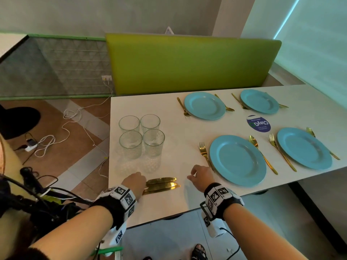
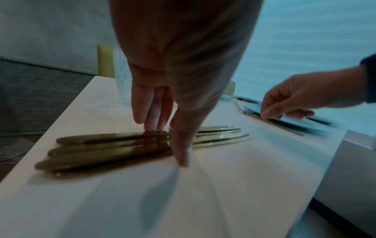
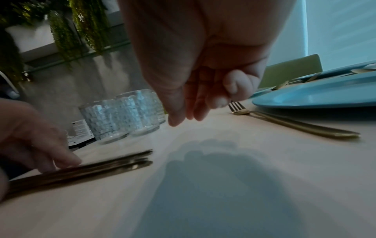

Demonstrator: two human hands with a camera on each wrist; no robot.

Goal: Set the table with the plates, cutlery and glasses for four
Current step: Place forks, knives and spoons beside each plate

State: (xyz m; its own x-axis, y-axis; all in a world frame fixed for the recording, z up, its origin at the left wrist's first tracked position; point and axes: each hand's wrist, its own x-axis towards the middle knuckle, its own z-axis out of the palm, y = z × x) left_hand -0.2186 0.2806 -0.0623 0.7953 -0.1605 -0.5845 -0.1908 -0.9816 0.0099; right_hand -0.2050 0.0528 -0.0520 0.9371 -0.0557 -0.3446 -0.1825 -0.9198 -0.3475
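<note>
My left hand [image 1: 135, 182] is stretched out low in front of me, palm down, its fingers [image 2: 142, 103] straight and close together, tips pressing down on the stack of knives [image 1: 161, 184] — the thumb reaches down on the near side to touch the worktop [image 1: 169, 203]. My right hand [image 1: 201, 174] hovers just above the worktop, well apart from the left one, wrist bent slightly down. Its fingers [image 3: 193, 103] hang loosely curled, the little finger tucked in tightest — they hold nothing. Both forearms are bare and reach forward from my body, each wrist wrapped in a black band with white marker blocks.
</note>
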